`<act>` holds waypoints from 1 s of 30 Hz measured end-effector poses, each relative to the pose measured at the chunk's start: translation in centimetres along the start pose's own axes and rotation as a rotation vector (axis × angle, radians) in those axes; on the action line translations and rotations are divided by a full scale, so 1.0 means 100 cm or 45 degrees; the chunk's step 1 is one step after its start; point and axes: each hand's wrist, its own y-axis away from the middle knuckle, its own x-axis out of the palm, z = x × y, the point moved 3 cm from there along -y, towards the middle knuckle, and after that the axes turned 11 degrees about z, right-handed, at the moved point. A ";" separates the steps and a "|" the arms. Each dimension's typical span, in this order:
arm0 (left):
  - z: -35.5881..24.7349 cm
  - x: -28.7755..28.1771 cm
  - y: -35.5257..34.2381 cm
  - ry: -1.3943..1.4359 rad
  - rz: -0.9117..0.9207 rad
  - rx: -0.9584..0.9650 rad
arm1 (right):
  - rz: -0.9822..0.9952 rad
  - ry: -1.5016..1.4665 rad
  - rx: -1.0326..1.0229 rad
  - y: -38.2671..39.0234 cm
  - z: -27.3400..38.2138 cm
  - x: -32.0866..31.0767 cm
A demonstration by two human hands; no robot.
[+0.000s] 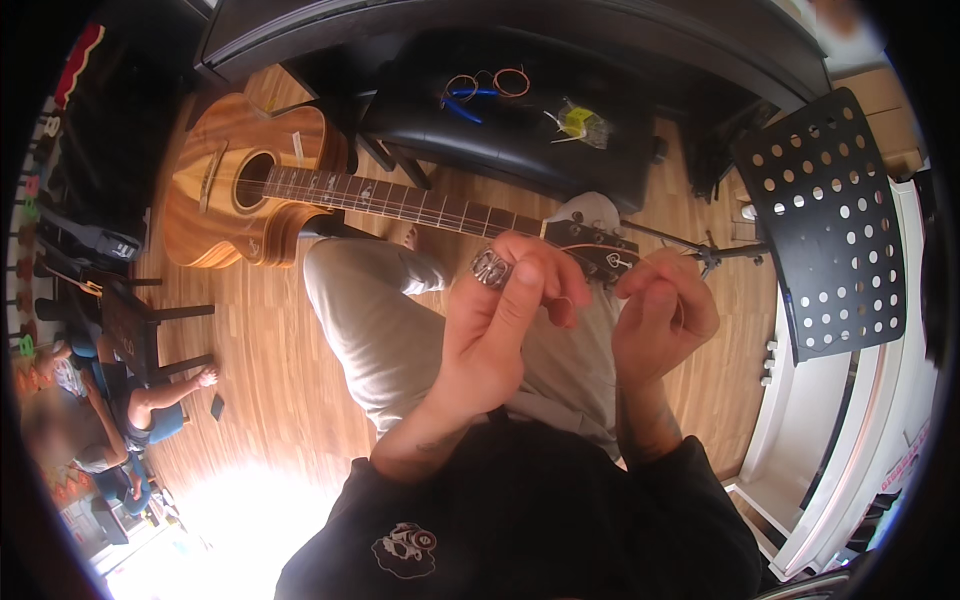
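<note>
Both my hands are raised over my lap, in front of the guitar's headstock (pixel 572 232). My left hand (pixel 490 330), with a large silver ring, is closed, thumb against the curled fingers. Just to its right, my right hand (pixel 655 335) pinches with thumb and fingertips. A thin copper-coloured guitar string (pixel 606 246) seems to run between the two hands; its ends are hidden. The acoustic guitar (pixel 225 235) lies face up across my knee, its wooden body at the left and its neck reaching toward my hands. Several strings show along the fretboard (pixel 400 200).
On a black padded bench (pixel 420 110) lie coiled copper-coloured strings (pixel 512 82), a blue-handled tool (pixel 463 108) and a clear-and-yellow packet (pixel 580 124). A perforated black music stand (pixel 820 230) stands at the right. At the left are a dark stool (pixel 130 325) and another seated person (pixel 110 420).
</note>
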 end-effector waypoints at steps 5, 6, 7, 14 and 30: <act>-0.006 -0.013 -0.001 -0.174 0.088 -0.202 | -0.020 0.109 -0.048 -0.003 -0.006 -0.009; -0.007 -0.016 -0.001 -0.194 0.121 -0.251 | 0.002 0.163 -0.075 -0.004 -0.005 -0.013; -0.007 -0.020 -0.001 -0.215 0.155 -0.300 | 0.024 0.215 -0.103 -0.005 -0.004 -0.015; -0.009 -0.043 0.003 0.108 0.193 -0.620 | 0.227 0.490 -0.312 -0.004 -0.001 -0.022; -0.017 -0.053 0.013 -0.343 -0.076 -0.164 | 0.787 -0.262 0.081 0.006 -0.005 -0.032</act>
